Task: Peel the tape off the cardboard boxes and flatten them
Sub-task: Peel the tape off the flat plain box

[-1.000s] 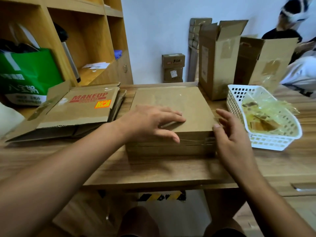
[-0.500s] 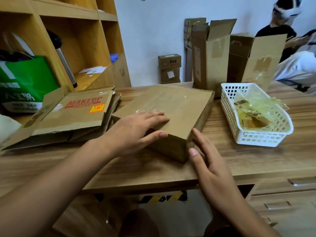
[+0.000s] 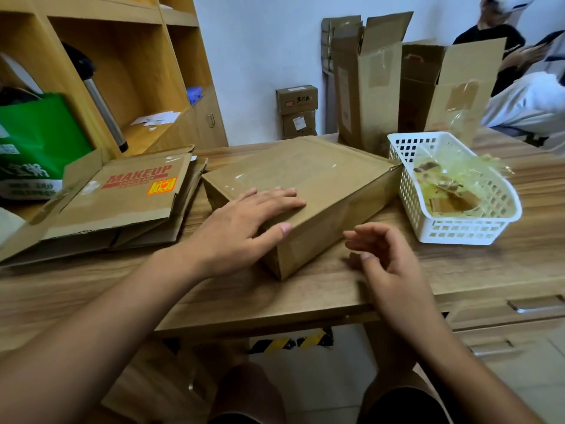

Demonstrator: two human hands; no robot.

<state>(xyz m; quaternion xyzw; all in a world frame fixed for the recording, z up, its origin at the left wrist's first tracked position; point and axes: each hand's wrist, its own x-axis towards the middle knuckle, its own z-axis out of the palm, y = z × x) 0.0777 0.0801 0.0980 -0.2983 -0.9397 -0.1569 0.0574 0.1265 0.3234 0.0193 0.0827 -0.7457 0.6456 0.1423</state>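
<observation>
Shallow rectangular brown cardboard box (image 3: 321, 179) sat skewed mid wooden worktop (image 3: 305, 298), one corner pointing near. It lay between the stack of flattened cardboard boxes with red MAKEUP print (image 3: 122, 203) on the left and the white plastic lattice basket (image 3: 458, 232) on the right, which it was close to or touching. Glossy clear tape film covered the box top and the near-right side, smooth and probably slippery. Left hand (image 3: 244, 221) was spread flat on the top near the corner, fingers straight, thumb hooked over the edge onto the side face, pinning it. Right hand (image 3: 388, 258) hovered just beside the near-right side, fingers loosely curled, holding nothing. Box likely light and empty, with stiff panels that crease at the folds. Best hold: keep the palm on top and pick at a tape edge along a side seam or corner. Crumpled yellowish peeled tape (image 3: 452, 179) filled the basket, thin and clingy. Tall open brown cardboard boxes (image 3: 367, 96) stood far right, matte, with tape patches.
</observation>
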